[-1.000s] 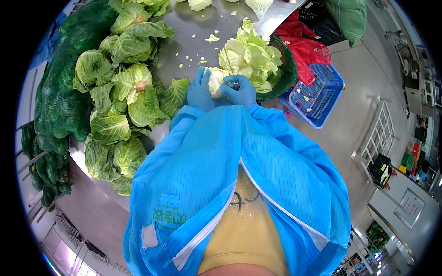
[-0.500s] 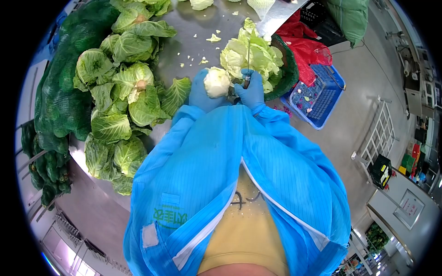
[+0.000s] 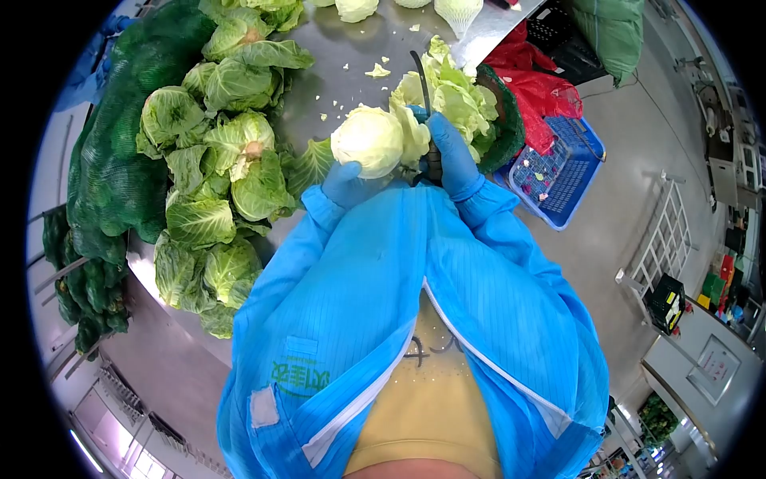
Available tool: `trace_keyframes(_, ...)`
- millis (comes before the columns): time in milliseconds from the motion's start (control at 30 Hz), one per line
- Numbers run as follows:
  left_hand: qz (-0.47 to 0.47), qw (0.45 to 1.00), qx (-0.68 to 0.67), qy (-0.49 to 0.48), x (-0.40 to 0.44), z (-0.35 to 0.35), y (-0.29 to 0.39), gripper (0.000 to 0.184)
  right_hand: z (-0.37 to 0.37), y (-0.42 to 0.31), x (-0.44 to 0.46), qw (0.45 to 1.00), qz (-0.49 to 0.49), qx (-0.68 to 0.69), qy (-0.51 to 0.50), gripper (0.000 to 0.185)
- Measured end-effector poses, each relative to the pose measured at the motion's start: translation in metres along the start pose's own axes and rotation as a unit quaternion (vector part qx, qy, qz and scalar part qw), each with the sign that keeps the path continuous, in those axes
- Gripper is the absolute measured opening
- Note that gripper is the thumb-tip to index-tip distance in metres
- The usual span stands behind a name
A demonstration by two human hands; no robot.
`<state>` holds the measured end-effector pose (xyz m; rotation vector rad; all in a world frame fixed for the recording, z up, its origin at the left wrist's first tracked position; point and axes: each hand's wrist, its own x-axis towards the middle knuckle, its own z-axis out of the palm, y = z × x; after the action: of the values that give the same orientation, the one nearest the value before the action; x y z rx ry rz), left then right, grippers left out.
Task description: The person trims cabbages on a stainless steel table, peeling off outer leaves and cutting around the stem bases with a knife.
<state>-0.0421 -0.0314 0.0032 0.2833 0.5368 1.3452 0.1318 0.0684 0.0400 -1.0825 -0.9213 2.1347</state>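
A trimmed pale cabbage (image 3: 367, 142) rests in my left hand (image 3: 345, 185), its gloved fingers curled under the near side. In my blue-gloved right hand (image 3: 456, 156) is a knife (image 3: 423, 80), its dark, narrow blade pointing up and away from me. A loose outer leaf (image 3: 413, 137) lies between the cabbage and the knife, touching the cabbage's right side; whether it is still attached I cannot tell. Peeled cabbage leaves (image 3: 471, 104) are heaped just beyond my right hand, in a green mesh-lined container (image 3: 511, 120).
Untrimmed cabbages (image 3: 219, 160) are piled along the left of the metal table (image 3: 335, 48), beside full green net sacks (image 3: 132, 120). Leaf scraps dot the tabletop. Trimmed cabbages (image 3: 357, 8) sit at the far edge. A blue crate (image 3: 570, 191) and red bag (image 3: 542, 92) are to the right.
The cabbage in my left hand has turned, so its smooth round side now faces up and looks larger. My right hand has shifted slightly right and the knife's tilt has changed.
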Motion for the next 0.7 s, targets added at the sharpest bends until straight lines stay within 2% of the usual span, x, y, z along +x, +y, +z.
trace_keyframes(67, 0.036, 0.999, 0.013, 0.000, 0.002, 0.009, 0.000, 0.091, 0.002, 0.002, 0.000, 0.998, 0.029, 0.055, -0.023, 0.040)
trace_keyframes(133, 0.025, 1.000, -0.009, 0.005, 0.003, 0.005, -0.005, 0.091, 0.006, 0.012, 0.005, 0.983, -0.114, -0.139, -0.023, 0.045)
trace_keyframes(200, 0.017, 0.999, -0.027, 0.008, 0.006, 0.007, -0.002, 0.091, -0.002, 0.011, 0.013, 0.990, -0.093, -0.108, -0.010, 0.042)
trace_keyframes(267, -0.038, 0.982, -0.182, -0.028, 0.008, 0.016, 0.000, 0.092, -0.017, 0.005, 0.023, 0.981, -0.126, -0.103, 0.104, 0.035)
trace_keyframes(333, -0.029, 0.982, -0.184, -0.007, 0.007, 0.012, 0.001, 0.092, -0.040, -0.004, 0.033, 0.963, -0.202, -0.072, 0.161, 0.028)
trace_keyframes(400, -0.048, 0.960, -0.274, -0.030, 0.006, 0.006, 0.004, 0.091, -0.071, -0.016, 0.038, 0.938, -0.259, -0.143, 0.183, 0.033)
trace_keyframes(433, -0.046, 0.960, -0.273, -0.029, 0.006, 0.005, 0.005, 0.091, -0.086, -0.019, 0.041, 0.874, -0.326, -0.270, 0.238, 0.038)
trace_keyframes(467, -0.063, 0.946, -0.311, -0.071, 0.006, 0.004, 0.006, 0.091, -0.098, -0.022, 0.043, 0.787, -0.384, -0.390, 0.286, 0.042)
trace_keyframes(500, -0.079, 0.927, -0.347, -0.114, 0.006, 0.003, 0.007, 0.092, -0.095, -0.034, 0.029, 0.715, -0.313, -0.529, 0.333, 0.048)
trace_keyframes(533, -0.078, 0.928, -0.346, -0.115, 0.007, 0.000, 0.008, 0.092, -0.103, -0.029, 0.030, 0.664, -0.366, -0.546, 0.357, 0.040)
trace_keyframes(600, -0.114, 0.935, -0.313, -0.121, 0.008, -0.007, 0.008, 0.097, -0.117, -0.009, 0.035, 0.799, -0.324, -0.378, 0.338, 0.029)
trace_keyframes(633, -0.113, 0.935, -0.314, -0.122, 0.005, -0.001, 0.010, 0.097, -0.105, -0.010, 0.028, 0.847, -0.318, -0.314, 0.287, 0.022)
trace_keyframes(667, -0.072, 0.980, -0.163, -0.083, -0.001, 0.005, 0.011, 0.101, -0.090, -0.006, 0.021, 0.888, -0.309, -0.247, 0.234, 0.017)
trace_keyframes(700, -0.029, 0.999, -0.007, -0.043, -0.002, 0.011, 0.014, 0.106, -0.080, -0.001, 0.019, 0.906, -0.335, -0.202, 0.158, 0.015)
